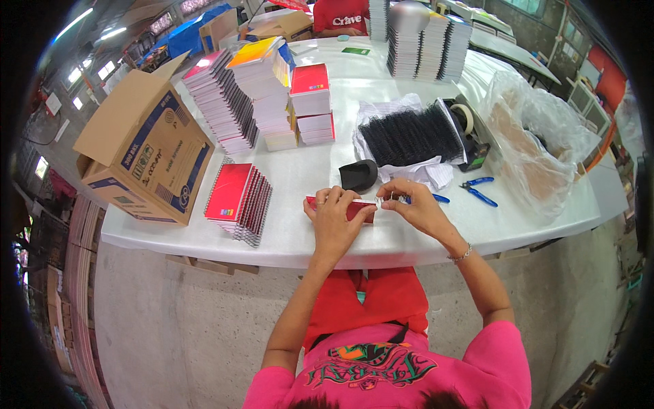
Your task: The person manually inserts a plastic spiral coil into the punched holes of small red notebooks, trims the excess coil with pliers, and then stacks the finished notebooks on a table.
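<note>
A red-covered notebook is tilted up at the near edge of the table, its page edges facing up. My left hand grips it, thumb on the cover and fingers over the top. At its right end, my right hand is closed with fingertips pinched together; what they pinch is too small to make out. A blue tool handle sticks out beyond this hand; whether the hand holds it, I cannot tell. Just behind the notebook sits a black rounded object. To the left is a stack of red spiral notebooks.
Black wire coils lie on white cloth behind my hands. Blue-handled cutters, a tape dispenser and clear plastic are rightward. A cardboard box and tall notebook stacks stand left. Across the table is a person.
</note>
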A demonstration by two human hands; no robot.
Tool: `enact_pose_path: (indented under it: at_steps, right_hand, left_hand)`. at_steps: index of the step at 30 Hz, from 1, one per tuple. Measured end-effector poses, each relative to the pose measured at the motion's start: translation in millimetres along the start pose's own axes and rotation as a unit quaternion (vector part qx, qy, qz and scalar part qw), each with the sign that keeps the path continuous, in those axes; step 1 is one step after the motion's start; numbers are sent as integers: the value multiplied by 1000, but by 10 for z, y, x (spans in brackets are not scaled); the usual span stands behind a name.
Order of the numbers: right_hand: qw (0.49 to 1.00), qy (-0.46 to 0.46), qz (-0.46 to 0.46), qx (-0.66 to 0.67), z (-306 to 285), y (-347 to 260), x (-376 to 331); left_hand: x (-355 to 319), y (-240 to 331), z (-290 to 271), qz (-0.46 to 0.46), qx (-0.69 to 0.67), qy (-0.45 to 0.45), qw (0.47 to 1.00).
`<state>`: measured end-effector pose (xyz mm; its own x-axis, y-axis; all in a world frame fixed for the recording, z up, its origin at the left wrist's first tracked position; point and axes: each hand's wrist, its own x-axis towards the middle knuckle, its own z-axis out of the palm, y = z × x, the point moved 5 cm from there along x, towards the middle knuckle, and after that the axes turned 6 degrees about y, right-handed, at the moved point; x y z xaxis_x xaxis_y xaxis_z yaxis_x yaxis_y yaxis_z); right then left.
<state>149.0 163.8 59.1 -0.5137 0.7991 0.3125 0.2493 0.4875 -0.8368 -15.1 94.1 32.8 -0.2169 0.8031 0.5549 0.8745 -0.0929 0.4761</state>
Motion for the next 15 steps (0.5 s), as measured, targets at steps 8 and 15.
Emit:
enact_pose_path:
  at_steps: [8, 15]
  right_hand:
    - [998, 55, -6, 41, 112, -4, -142]
    - [991, 73, -99, -46, 163, -197, -104]
  left_hand:
    - [1, 17, 1, -9, 6, 4, 1000]
    - [-7, -2, 8, -6, 8, 8, 1000]
